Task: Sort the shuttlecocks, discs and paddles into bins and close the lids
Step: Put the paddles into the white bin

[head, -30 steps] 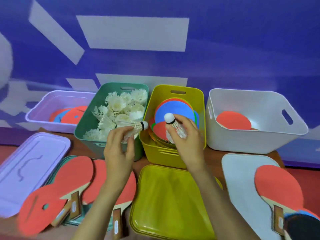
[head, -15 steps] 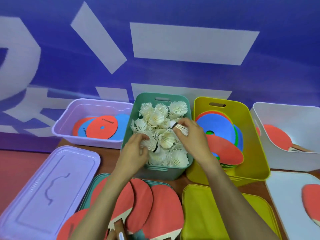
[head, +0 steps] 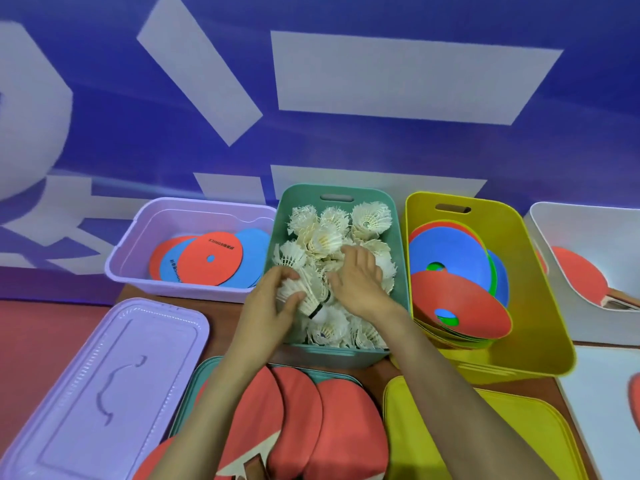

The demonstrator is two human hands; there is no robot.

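Shuttlecocks (head: 325, 237) heaped in green bin (head: 311, 192), left hand (head: 270, 306) gripping one shuttlecock (head: 309, 295), right hand (head: 360, 282) flat on heap, paddles (head: 311, 427) beneath forearms

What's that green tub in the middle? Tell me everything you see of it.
The green bin is an open plastic tub with rounded corners and a handle slot in its far wall. It stands upright between the purple bin and the yellow bin, heaped with white feather shuttlecocks. The left hand grips one shuttlecock inside; the right hand rests on the pile.
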